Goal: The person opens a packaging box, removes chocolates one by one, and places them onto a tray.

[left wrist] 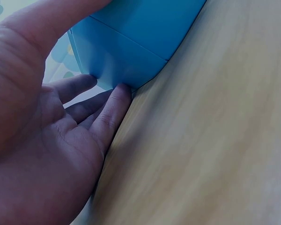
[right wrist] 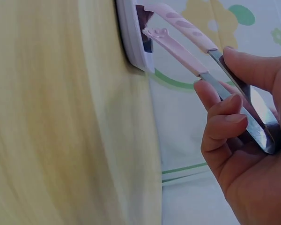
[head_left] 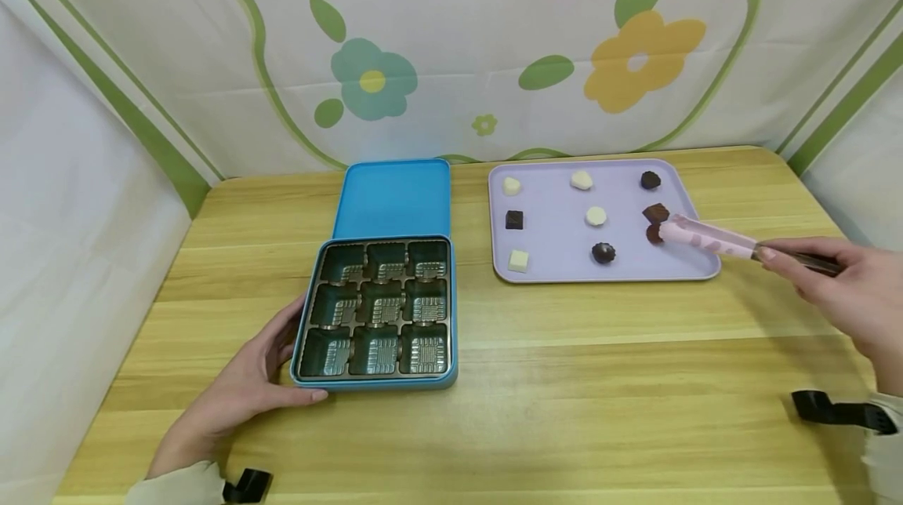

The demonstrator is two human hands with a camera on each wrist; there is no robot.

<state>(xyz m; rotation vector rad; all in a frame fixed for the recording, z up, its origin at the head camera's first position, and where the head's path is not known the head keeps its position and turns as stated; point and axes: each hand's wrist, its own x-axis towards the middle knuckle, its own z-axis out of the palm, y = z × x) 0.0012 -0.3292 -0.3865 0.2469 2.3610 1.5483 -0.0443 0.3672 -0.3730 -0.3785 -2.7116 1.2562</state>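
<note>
My left hand rests against the near left corner of a blue tin. Its thumb lies along the front wall, and its fairly straight fingers touch the left side. Inside the tin, a dark divided insert shows bare compartments. My right hand holds metal tongs with pink paw-like tips, fingers and thumb curled round the handles. The tong arms stand apart, their tips at a round dark chocolate on a lilac tray. A brown, angular chocolate lies just behind it.
Other chocolates are spread over the tray, among them a white disc, a dark ball and a dark square. The tin's blue lid lies behind it. A floral cloth hangs along the wooden table's back edge.
</note>
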